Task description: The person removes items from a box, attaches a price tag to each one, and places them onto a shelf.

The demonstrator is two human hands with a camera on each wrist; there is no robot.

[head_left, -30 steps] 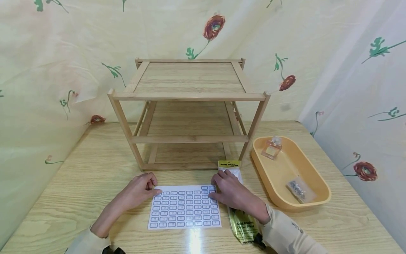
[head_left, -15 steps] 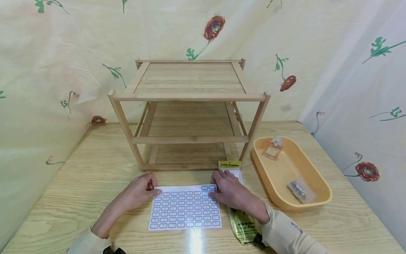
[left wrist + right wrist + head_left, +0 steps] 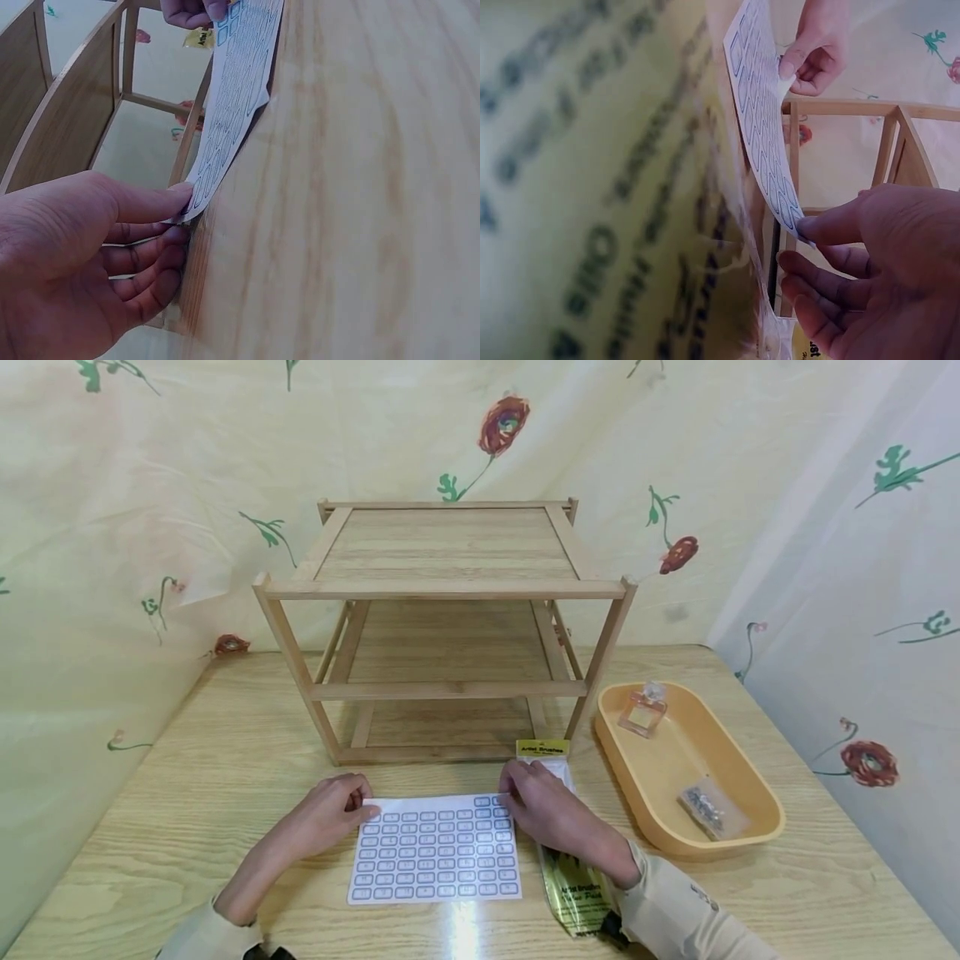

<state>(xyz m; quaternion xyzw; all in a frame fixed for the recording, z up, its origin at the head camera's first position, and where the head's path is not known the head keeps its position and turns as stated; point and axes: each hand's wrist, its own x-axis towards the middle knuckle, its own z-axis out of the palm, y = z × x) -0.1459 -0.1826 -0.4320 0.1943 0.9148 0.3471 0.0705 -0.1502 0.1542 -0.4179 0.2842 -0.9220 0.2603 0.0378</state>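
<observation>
A white sheet (image 3: 435,853) printed with rows of small blue-outlined boxes is in front of the wooden rack, in the middle of the head view. My left hand (image 3: 324,814) pinches its far left corner; in the left wrist view the thumb lies on top and the other fingers curl below. At the far right corner my right hand (image 3: 551,812) pinches the sheet between thumb and fingers. Both wrist views show the sheet bending, its held edge lifted off the table. Beneath the right forearm lies a yellow-green Artist Brushes packet (image 3: 579,893), partly hidden.
A wooden rack (image 3: 450,589) with several tiers stands just behind the sheet. To the right is a yellow tray (image 3: 678,693) holding a perfume bottle (image 3: 642,713) and a small clear bag of metal pieces (image 3: 708,808). Patterned cloth (image 3: 187,460) hangs behind the table.
My right thumb has drawn back from the sheet's printed face toward its edge. The sheet has shifted very slightly left. My left hand has barely moved.
</observation>
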